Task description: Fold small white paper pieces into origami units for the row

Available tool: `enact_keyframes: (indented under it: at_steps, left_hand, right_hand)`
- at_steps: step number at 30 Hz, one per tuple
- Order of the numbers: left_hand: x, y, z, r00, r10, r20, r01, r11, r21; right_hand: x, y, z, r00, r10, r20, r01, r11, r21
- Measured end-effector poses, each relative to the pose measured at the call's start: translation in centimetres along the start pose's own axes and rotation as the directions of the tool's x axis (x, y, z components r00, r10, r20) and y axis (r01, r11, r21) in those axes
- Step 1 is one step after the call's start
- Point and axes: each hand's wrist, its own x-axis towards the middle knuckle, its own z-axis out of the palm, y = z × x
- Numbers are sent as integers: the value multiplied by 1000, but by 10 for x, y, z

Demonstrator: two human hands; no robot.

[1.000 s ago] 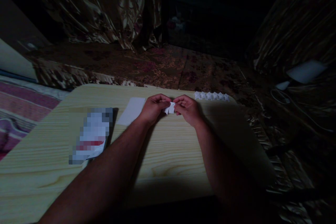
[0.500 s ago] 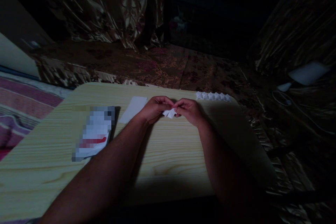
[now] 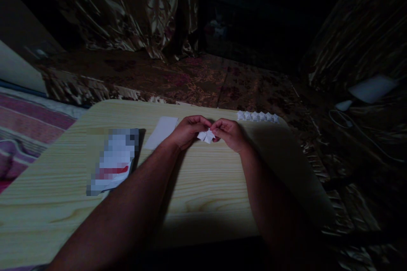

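Between my two hands is a small piece of folded white paper (image 3: pixel 206 136), with creased points facing me. My left hand (image 3: pixel 190 130) is closed on its left and far side, thumb and fingertips pinching it. From the other side my right hand (image 3: pixel 229 134) pinches it too, fingertips meeting those of the left. Both hands are just above the wooden table (image 3: pixel 210 186). The paper's far part is hidden behind my fingers. Left of my left hand lies a flat white sheet of paper (image 3: pixel 161 132).
A row of several small folded white paper pieces (image 3: pixel 257 117) stands along the table's far right edge. On the left lies a package (image 3: pixel 116 159), mostly blurred out. Patterned curtains (image 3: pixel 143 8) hang beyond a cloth-covered ledge. A white cable (image 3: pixel 375 142) trails at right.
The folded paper has turned slightly in my fingers, and its points now face me more openly. My hands have hardly moved.
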Motion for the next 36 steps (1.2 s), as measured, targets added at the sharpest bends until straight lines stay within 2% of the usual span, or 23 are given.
enact_keyframes:
  at_steps: [13,26,36]
  left_hand:
    - [3,-6,-7,1000,15,21,-16,999,42]
    - [2,-5,-2,998,57,-34,-48,972,232]
    - [3,-8,-3,997,71,-25,-64,974,219]
  right_hand:
    - [0,-1,1,1000,2,-11,-2,1000,5]
    - [5,6,3,993,-1,-115,-9,996,-84]
    - [7,9,3,986,-72,-148,47,985,-167]
